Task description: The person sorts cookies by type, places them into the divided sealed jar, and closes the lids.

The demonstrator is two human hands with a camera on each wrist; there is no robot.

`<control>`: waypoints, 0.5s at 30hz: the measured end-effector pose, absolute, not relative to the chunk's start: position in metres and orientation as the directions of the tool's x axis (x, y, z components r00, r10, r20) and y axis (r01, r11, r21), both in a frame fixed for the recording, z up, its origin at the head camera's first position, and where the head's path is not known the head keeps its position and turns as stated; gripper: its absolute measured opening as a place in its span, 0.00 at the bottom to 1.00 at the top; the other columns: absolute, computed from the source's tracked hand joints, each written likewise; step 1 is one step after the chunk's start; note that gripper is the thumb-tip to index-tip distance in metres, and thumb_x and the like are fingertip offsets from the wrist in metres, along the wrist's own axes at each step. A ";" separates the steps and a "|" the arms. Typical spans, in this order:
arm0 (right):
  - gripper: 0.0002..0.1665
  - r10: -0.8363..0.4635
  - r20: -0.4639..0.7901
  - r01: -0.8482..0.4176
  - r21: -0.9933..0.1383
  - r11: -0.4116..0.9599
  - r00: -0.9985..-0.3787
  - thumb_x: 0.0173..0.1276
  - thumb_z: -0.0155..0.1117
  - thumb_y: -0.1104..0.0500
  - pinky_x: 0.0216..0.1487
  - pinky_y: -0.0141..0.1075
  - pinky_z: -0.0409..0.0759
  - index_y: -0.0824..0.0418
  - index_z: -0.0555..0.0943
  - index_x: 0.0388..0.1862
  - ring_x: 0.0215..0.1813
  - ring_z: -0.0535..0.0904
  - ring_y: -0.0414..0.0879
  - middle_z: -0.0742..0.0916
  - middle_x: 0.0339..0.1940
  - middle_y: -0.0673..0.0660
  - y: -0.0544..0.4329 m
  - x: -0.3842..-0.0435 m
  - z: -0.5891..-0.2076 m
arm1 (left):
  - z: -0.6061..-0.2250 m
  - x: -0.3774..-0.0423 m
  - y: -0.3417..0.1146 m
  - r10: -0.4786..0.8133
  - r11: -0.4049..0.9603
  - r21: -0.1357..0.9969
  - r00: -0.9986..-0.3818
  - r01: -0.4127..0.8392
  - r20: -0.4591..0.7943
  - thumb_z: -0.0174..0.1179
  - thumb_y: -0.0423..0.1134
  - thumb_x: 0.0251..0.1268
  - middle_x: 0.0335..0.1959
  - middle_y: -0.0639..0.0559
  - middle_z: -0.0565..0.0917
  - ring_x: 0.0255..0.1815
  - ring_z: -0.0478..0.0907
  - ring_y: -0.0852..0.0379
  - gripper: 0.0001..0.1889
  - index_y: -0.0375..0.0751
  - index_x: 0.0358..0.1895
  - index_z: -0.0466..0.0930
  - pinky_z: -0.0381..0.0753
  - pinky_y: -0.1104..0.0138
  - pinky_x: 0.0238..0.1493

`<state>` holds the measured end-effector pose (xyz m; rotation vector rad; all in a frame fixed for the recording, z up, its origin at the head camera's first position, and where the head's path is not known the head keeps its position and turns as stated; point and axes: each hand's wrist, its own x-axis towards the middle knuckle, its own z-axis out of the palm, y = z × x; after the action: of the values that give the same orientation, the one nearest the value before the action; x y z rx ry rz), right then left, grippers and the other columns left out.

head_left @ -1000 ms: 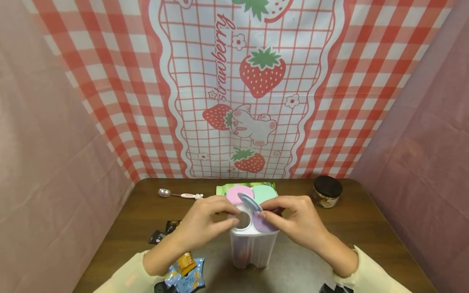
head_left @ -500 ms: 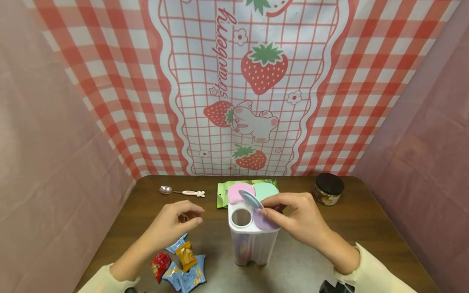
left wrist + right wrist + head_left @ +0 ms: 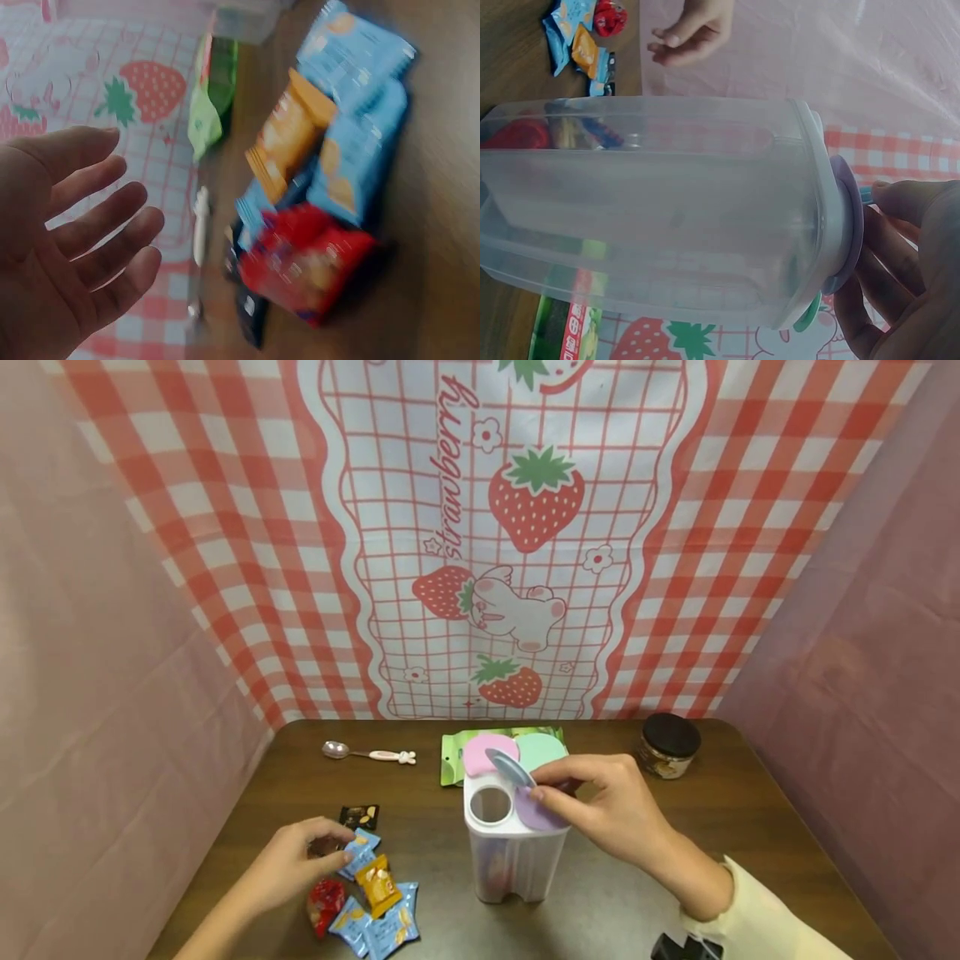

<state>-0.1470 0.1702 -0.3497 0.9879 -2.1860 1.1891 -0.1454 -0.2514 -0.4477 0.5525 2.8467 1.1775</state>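
A clear plastic storage container (image 3: 517,864) stands upright, with a white top and several coloured lids. Its grey-blue lid (image 3: 507,766) is tilted up, pinched between thumb and fingers of my right hand (image 3: 615,810). That leaves a round opening at the top's front left, beside the purple lid (image 3: 537,810). Wrapped snacks show through the container wall near its bottom in the right wrist view. Over the loose snack packets hovers my left hand (image 3: 292,864), fingers loosely bent and nothing in them. Closest are a blue packet (image 3: 358,852), a red packet (image 3: 326,906) and an orange packet (image 3: 378,885).
Behind the container lies a green packet (image 3: 452,760). A spoon (image 3: 371,754) with a rabbit handle is at the back left, a black-lidded jar (image 3: 667,746) at the back right. A black packet (image 3: 359,816) lies beyond the blue ones.
My left hand has moved from the container's opening leftward and down to the snack packets. The right hand keeps holding the grey-blue lid up in the same place.
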 end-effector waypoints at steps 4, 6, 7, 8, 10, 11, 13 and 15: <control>0.11 -0.370 0.672 -0.764 -0.524 0.376 -0.642 0.60 0.79 0.63 0.31 0.27 0.83 0.51 0.91 0.40 0.32 0.86 0.35 0.92 0.35 0.45 0.170 -0.147 -0.349 | -0.463 -0.138 -0.266 0.353 0.610 0.726 -0.929 0.318 0.111 0.73 0.39 0.61 0.41 0.48 0.87 0.37 0.80 0.68 0.13 0.39 0.47 0.87 0.83 0.69 0.36; 0.11 -0.368 0.661 -0.755 -0.533 0.383 -0.653 0.60 0.80 0.63 0.31 0.27 0.83 0.51 0.91 0.40 0.33 0.86 0.35 0.92 0.35 0.44 0.171 -0.147 -0.348 | -0.469 -0.135 -0.271 0.373 0.577 0.760 -0.924 0.300 0.082 0.73 0.38 0.61 0.42 0.44 0.86 0.36 0.81 0.68 0.15 0.36 0.49 0.85 0.83 0.69 0.35; 0.11 -0.367 0.655 -0.749 -0.539 0.386 -0.660 0.60 0.80 0.63 0.31 0.27 0.83 0.50 0.91 0.40 0.33 0.86 0.34 0.92 0.35 0.43 0.171 -0.147 -0.348 | -0.473 -0.133 -0.273 0.390 0.550 0.784 -0.918 0.289 0.065 0.73 0.36 0.62 0.43 0.41 0.86 0.35 0.82 0.66 0.16 0.33 0.50 0.84 0.84 0.67 0.34; 0.11 -0.368 0.659 -0.753 -0.534 0.385 -0.656 0.60 0.80 0.63 0.30 0.27 0.83 0.51 0.91 0.40 0.33 0.86 0.35 0.92 0.35 0.44 0.171 -0.148 -0.349 | -0.475 -0.132 -0.275 0.401 0.536 0.797 -0.915 0.278 0.050 0.73 0.36 0.61 0.44 0.39 0.85 0.34 0.83 0.65 0.18 0.31 0.51 0.83 0.85 0.67 0.33; 0.11 -0.368 0.654 -0.749 -0.539 0.385 -0.661 0.60 0.80 0.63 0.30 0.26 0.83 0.50 0.91 0.40 0.33 0.86 0.35 0.92 0.35 0.43 0.171 -0.148 -0.349 | -0.479 -0.129 -0.279 0.423 0.513 0.819 -0.906 0.258 0.020 0.73 0.34 0.60 0.46 0.36 0.84 0.35 0.83 0.64 0.20 0.28 0.53 0.82 0.85 0.67 0.33; 0.11 -0.368 0.655 -0.750 -0.539 0.384 -0.660 0.60 0.80 0.62 0.30 0.26 0.82 0.50 0.91 0.40 0.33 0.86 0.35 0.92 0.35 0.43 0.171 -0.148 -0.349 | -0.481 -0.128 -0.280 0.434 0.501 0.828 -0.901 0.252 0.012 0.73 0.34 0.60 0.47 0.34 0.83 0.36 0.84 0.63 0.21 0.27 0.54 0.81 0.85 0.67 0.34; 0.11 -0.368 0.662 -0.755 -0.534 0.381 -0.653 0.60 0.80 0.63 0.29 0.26 0.82 0.51 0.91 0.40 0.32 0.86 0.35 0.92 0.35 0.44 0.171 -0.147 -0.349 | -0.484 -0.126 -0.283 0.446 0.497 0.824 -0.895 0.273 0.028 0.73 0.33 0.59 0.49 0.33 0.83 0.38 0.84 0.62 0.22 0.26 0.54 0.80 0.86 0.67 0.36; 0.10 -0.366 0.663 -0.755 -0.535 0.378 -0.653 0.60 0.80 0.63 0.29 0.26 0.82 0.51 0.91 0.40 0.32 0.86 0.34 0.92 0.35 0.44 0.171 -0.147 -0.349 | -0.487 -0.126 -0.285 0.446 0.506 0.806 -0.893 0.307 0.060 0.74 0.32 0.58 0.48 0.34 0.83 0.42 0.84 0.63 0.21 0.27 0.53 0.81 0.86 0.68 0.39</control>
<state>-0.1471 0.1705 -0.3494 0.9679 -2.2055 1.1955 -0.1257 -0.2845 -0.4865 0.6528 2.5880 1.3379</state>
